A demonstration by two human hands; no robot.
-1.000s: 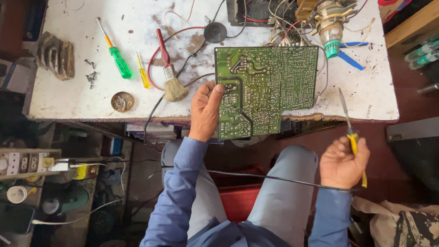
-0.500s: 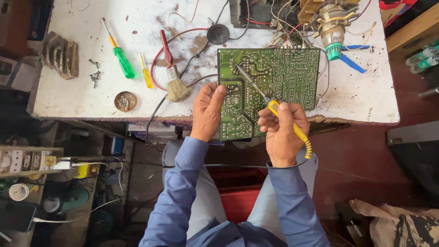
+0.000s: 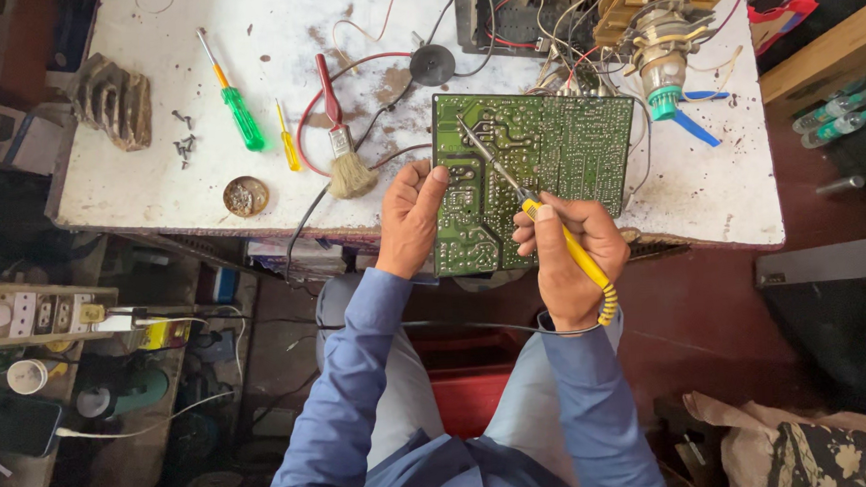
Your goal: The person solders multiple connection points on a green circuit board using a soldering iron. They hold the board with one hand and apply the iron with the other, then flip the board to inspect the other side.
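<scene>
A green circuit board lies solder side up at the front edge of a white workbench, partly overhanging it. My left hand grips the board's left edge, thumb on top. My right hand is closed on a yellow-handled soldering iron; its metal shaft slants up-left and the tip rests on the board's upper left area. A dark cord runs from the iron across my lap.
On the bench lie a green screwdriver, a small yellow screwdriver, a red-handled brush, loose screws, a small round tin and a tangle of wires with a teal-tipped part. A power strip sits lower left.
My right hand brought the soldering iron from beside my right knee up to the board, and the tip now sits on its upper left area. My left hand kept its hold.
</scene>
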